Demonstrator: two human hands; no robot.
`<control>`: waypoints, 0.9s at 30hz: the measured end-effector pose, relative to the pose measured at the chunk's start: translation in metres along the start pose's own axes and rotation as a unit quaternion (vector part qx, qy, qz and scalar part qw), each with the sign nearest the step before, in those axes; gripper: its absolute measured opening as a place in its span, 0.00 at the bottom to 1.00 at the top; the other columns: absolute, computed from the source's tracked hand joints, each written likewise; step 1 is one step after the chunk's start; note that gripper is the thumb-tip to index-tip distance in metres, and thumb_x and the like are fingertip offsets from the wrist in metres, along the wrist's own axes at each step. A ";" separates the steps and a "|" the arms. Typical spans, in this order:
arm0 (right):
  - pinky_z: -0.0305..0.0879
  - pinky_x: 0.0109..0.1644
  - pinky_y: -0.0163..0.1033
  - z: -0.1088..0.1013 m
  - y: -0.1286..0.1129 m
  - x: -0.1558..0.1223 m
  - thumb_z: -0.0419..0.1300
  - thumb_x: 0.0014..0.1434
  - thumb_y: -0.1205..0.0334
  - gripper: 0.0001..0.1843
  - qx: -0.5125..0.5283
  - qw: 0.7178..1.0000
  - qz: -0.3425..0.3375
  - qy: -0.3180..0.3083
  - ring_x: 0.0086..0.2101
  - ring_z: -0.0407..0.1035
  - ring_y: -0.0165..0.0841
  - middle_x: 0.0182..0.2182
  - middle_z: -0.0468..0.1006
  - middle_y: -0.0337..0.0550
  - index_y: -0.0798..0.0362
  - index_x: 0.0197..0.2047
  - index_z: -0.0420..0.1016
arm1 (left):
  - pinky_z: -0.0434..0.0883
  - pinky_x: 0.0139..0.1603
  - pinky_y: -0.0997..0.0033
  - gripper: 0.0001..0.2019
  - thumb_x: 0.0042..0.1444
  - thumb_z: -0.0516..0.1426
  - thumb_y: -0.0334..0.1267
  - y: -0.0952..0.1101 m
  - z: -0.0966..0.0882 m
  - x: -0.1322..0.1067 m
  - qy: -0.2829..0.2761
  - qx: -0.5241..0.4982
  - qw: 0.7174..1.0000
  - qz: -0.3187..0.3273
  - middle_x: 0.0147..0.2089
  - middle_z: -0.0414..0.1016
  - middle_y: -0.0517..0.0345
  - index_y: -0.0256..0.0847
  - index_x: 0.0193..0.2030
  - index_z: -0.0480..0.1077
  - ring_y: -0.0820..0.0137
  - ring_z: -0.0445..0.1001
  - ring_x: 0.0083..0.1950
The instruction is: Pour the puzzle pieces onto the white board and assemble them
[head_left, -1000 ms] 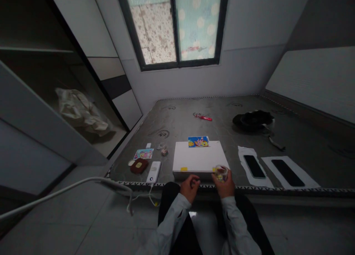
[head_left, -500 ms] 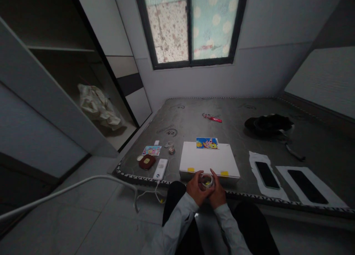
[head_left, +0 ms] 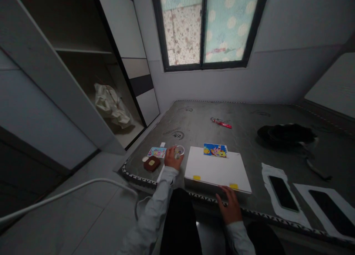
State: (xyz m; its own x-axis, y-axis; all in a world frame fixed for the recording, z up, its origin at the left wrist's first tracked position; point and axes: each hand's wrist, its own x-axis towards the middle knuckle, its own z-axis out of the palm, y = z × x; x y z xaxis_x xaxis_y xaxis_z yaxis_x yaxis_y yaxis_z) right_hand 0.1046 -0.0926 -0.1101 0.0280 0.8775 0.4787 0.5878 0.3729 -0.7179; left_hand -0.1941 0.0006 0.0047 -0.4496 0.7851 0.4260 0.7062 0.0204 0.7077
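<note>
My left hand (head_left: 172,159) is stretched out to the left of the white box (head_left: 216,170), its fingers curled round a small clear round container (head_left: 179,150). What lies inside the container is too small to make out. My right hand (head_left: 230,206) is at the front edge of the box, fingers apart and holding nothing. On the box lies a colourful cartoon card (head_left: 215,150). Close by my left hand are another cartoon card (head_left: 156,152) and a dark brown case (head_left: 152,163). The white power bank (head_left: 161,174) is mostly hidden by my left arm.
Two phones (head_left: 283,193) (head_left: 332,212) rest on white sheets at the right. A black cap-like item (head_left: 287,134) and a red strip-shaped item (head_left: 222,124) lie farther back on the grey mattress (head_left: 194,114). A white cable (head_left: 83,185) crosses the left side.
My hands, together round the clear container before, have parted. The left has carried it leftward off the box's front, and the right has let go and opened. The view has shifted left.
</note>
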 end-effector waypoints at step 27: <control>0.72 0.54 0.55 -0.005 0.033 0.006 0.54 0.66 0.47 0.16 -0.060 0.997 -0.036 0.034 0.50 0.71 0.44 0.49 0.75 0.49 0.45 0.44 0.79 | 0.64 0.64 0.66 0.33 0.53 0.64 0.34 -0.069 0.110 0.052 -0.268 0.210 0.940 0.005 0.67 0.65 0.40 0.36 0.65 0.61 0.59 0.65 0.67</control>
State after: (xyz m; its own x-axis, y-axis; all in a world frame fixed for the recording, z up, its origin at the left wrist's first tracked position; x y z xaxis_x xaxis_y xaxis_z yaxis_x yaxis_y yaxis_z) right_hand 0.1282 -0.0765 -0.1286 0.0354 0.8261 0.5624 0.6829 0.3909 -0.6171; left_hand -0.2056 0.1077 -0.0838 -0.1809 0.9835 0.0069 0.9137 0.1654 0.3713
